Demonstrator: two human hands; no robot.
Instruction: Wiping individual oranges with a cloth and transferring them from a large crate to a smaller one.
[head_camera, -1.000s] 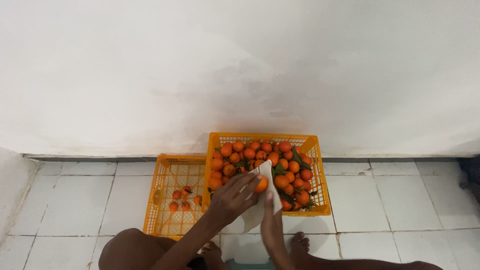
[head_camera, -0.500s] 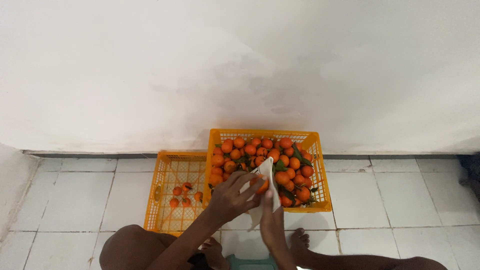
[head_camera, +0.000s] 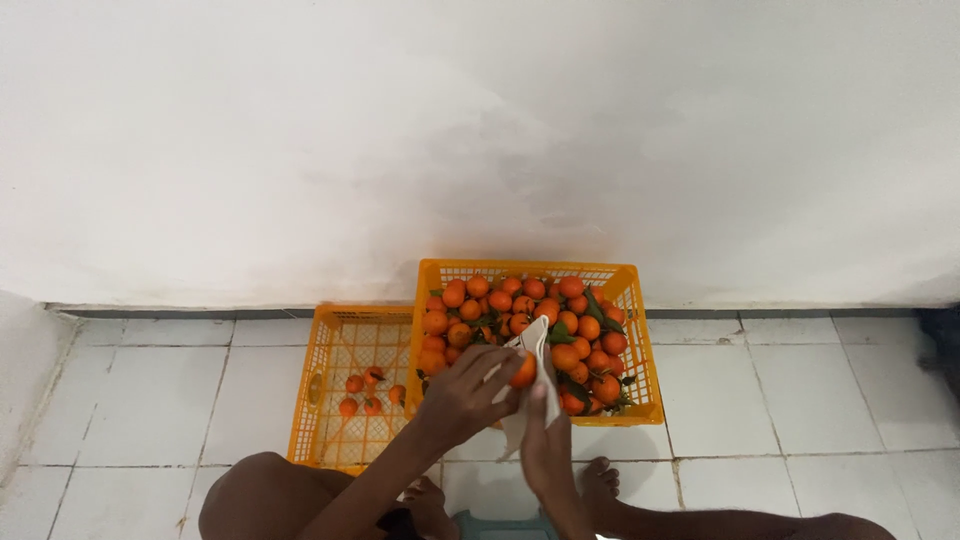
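My left hand (head_camera: 468, 390) grips an orange fruit (head_camera: 524, 371) over the front edge of a full orange plastic crate (head_camera: 630, 285). My right hand (head_camera: 545, 445) holds a white cloth (head_camera: 536, 345) that stands up against the fruit. The crate is heaped with several small orange fruits and some green leaves (head_camera: 597, 305). Both hands meet just in front of the crate, above the tiled floor.
A second orange crate (head_camera: 320, 365) stands to the left, holding only several fruits (head_camera: 362, 392). My knees (head_camera: 255, 495) and bare feet (head_camera: 600, 480) rest on white floor tiles. A white wall (head_camera: 480, 140) rises right behind the crates. A dark object (head_camera: 945, 345) sits at the right edge.
The cloth has shifted slightly up around the fruit while both hands stay in front of the full crate. The crates have not moved.
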